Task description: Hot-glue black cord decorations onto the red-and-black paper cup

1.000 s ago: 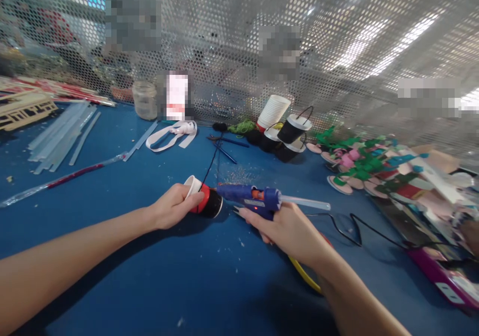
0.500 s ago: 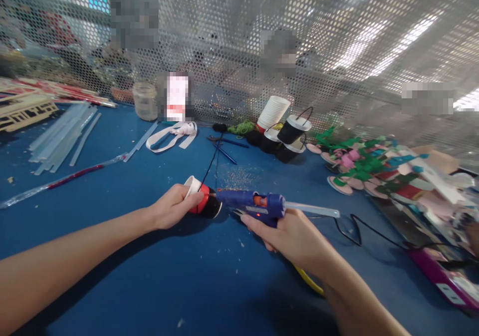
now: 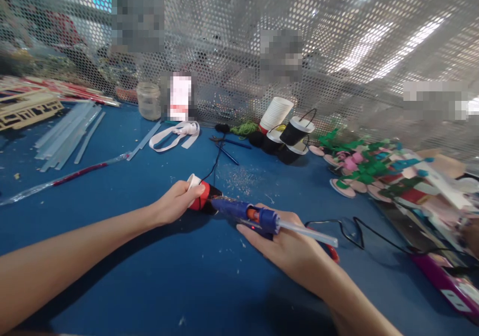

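Tilted on its side, a small paper cup [image 3: 196, 204], red with a black lower part and a white rim, is gripped by my left hand [image 3: 178, 201]. Black yarn [image 3: 216, 165] runs from the cup back to a dark ball of yarn [image 3: 222, 128]. My right hand [image 3: 288, 241] is wrapped round a blue hot glue gun [image 3: 239, 211], whose nozzle is at the black part of the cup; I cannot tell whether it touches. A clear glue stick [image 3: 309, 232] sticks out of the gun's rear, and a small red light glows on its side.
Glue sticks [image 3: 67, 134], white ribbon [image 3: 160, 144] and a jar [image 3: 148, 101] lie left. Toward the back are scissors [image 3: 234, 143], stacked white cups [image 3: 276, 114] and black cups with handles [image 3: 295, 132]. Right are felt flowers [image 3: 352, 168], a black cord [image 3: 342, 231] and a purple power strip [image 3: 441, 281].
The glue gun has tilted, its rear swinging lower and its nozzle moving down along the black part of the cup. My left hand still holds the cup, and the view has shifted slightly.
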`<state>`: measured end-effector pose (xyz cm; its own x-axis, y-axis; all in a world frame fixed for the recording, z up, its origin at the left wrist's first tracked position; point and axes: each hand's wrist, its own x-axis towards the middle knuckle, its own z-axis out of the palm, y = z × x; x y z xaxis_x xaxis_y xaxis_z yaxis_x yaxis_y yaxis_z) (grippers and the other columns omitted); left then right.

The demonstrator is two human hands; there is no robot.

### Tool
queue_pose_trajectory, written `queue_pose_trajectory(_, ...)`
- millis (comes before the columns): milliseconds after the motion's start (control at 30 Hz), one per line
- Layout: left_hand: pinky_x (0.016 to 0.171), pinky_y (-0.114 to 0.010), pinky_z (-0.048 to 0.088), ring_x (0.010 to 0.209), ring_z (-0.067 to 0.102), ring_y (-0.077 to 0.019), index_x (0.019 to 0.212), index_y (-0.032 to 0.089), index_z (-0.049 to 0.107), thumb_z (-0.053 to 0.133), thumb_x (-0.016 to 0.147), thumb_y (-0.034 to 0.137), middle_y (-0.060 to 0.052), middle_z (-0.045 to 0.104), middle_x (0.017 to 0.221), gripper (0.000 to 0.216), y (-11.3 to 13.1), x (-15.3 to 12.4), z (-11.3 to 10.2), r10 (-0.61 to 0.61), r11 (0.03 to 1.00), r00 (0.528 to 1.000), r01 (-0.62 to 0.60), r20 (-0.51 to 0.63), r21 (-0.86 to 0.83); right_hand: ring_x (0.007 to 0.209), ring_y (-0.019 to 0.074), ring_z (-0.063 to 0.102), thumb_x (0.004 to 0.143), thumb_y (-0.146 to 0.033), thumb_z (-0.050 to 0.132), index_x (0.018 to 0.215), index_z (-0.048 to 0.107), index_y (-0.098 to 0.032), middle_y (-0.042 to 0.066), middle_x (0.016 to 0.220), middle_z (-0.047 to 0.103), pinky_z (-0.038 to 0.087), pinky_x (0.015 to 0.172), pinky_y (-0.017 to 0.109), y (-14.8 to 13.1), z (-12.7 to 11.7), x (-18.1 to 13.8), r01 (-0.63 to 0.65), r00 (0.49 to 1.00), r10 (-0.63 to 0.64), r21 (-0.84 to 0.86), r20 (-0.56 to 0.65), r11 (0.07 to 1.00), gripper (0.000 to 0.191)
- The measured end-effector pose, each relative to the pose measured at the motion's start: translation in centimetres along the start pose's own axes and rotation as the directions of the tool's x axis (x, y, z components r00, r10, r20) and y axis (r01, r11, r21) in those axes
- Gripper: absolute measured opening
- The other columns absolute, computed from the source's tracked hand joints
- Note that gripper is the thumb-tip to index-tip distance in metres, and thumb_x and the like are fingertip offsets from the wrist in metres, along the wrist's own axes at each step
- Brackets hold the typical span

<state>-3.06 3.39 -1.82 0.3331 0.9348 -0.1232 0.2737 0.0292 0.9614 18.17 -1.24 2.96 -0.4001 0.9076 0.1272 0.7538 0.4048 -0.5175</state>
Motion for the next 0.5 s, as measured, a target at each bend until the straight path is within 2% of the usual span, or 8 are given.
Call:
queue_pose_trajectory(167, 0.045, -0.021, 0.019, 0.047, 0.025, -0.0071, 0.054, 0.015, 0.041, 0.038, 0.074, 0.048, 0.005, 0.030, 0.049, 0.039, -0.02, 0.11, 0.08, -0.006, 0.998, 1.000, 0.006, 0.004, -0.056, 0.052, 0.0113, 0.050, 0.077, -0.030, 0.047, 0.066, 0.051, -0.020, -0.001, 0.061, 0.056, 0.038, 0.048, 0.021, -0.24, 0.10, -0.15, 0.068, 0.998, -0.068, -0.032, 0.010, 0.997, 0.015)
queue_pose_trajectory(300, 0.046, -0.021, 0.022, 0.047, 0.027, -0.0073, 0.054, 0.015, 0.041, 0.038, 0.074, 0.048, 0.005, 0.032, 0.050, 0.038, 0.27, 0.05, 0.14, -0.019, 0.997, 1.000, 0.020, 0.011, -0.070, 0.049, 0.0100, 0.048, 0.077, -0.026, 0.047, 0.064, 0.049, -0.019, -0.002, 0.057, 0.053, 0.038, 0.048, 0.021, -0.80, -0.13, -0.05, 0.063, 0.996, -0.063, -0.003, 0.061, 0.998, 0.015)
queue_pose_trajectory(367, 0.046, -0.021, 0.022, 0.047, 0.026, -0.0072, 0.054, 0.015, 0.041, 0.038, 0.074, 0.047, 0.005, 0.031, 0.050, 0.038, 0.39, -0.01, 0.13, -0.017, 0.998, 1.000, 0.017, 0.010, -0.068, 0.050, 0.0102, 0.049, 0.076, -0.026, 0.048, 0.062, 0.050, -0.019, -0.002, 0.057, 0.055, 0.038, 0.048, 0.021, -0.92, -0.23, 0.01, 0.063, 0.997, -0.064, 0.025, 0.044, 0.998, 0.015)
queue_pose_trajectory(433, 0.045, -0.021, 0.020, 0.046, 0.025, -0.0068, 0.051, 0.016, 0.038, 0.038, 0.074, 0.047, 0.005, 0.029, 0.048, 0.039, 0.41, -0.06, 0.10, -0.013, 0.998, 1.000, 0.013, 0.002, -0.057, 0.045, 0.0105, 0.049, 0.074, -0.029, 0.050, 0.060, 0.051, -0.019, -0.002, 0.052, 0.054, 0.039, 0.046, 0.022, -0.88, -0.41, 0.13, -0.006, 1.000, 0.004, 0.073, 0.026, 0.997, 0.018)
queue_pose_trajectory(500, 0.044, -0.021, 0.019, 0.045, 0.023, -0.0064, 0.049, 0.016, 0.034, 0.038, 0.074, 0.047, 0.005, 0.026, 0.047, 0.039, 0.36, -0.07, 0.09, -0.009, 0.999, 1.000, 0.009, -0.010, -0.046, 0.036, 0.0101, 0.045, 0.072, -0.035, 0.052, 0.057, 0.051, -0.018, -0.003, 0.041, 0.050, 0.037, 0.040, 0.022, -0.66, -0.74, 0.38, -0.169, 0.986, 0.166, 0.159, 0.035, 0.973, 0.023)
